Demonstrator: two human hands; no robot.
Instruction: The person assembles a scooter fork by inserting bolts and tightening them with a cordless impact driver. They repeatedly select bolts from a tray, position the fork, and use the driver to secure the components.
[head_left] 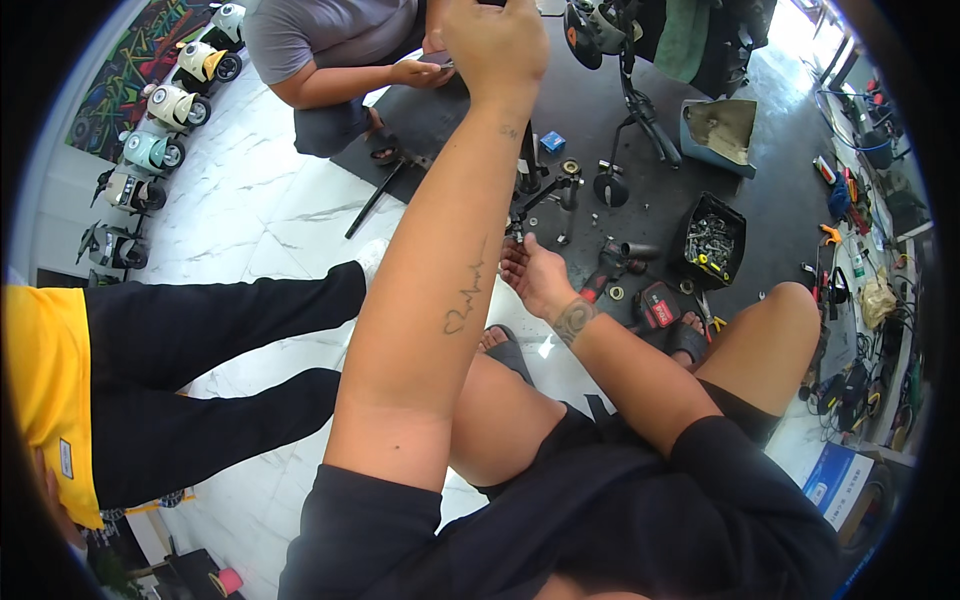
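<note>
My left arm crosses the middle of the picture, and my left hand (495, 50) is closed at the top edge. Its fingers are partly cut off, so what it grips is hidden. Lower down, my right hand (540, 275) has its palm turned up and its fingers curled at the lower end of a black metal assembly (517, 222) with small fittings. I cannot make out what the fingertips hold. My left forearm covers part of that assembly. Beside my right hand lies a red and black cordless power tool (605, 270) with a battery (657, 305).
A black bin (742, 235) of loose fasteners stands at right, near a grey open box (718, 140). A small blue box (552, 142) and a black bar (372, 203) lie around. A person in grey (340, 60) crouches opposite; another in yellow (50, 390) stands left.
</note>
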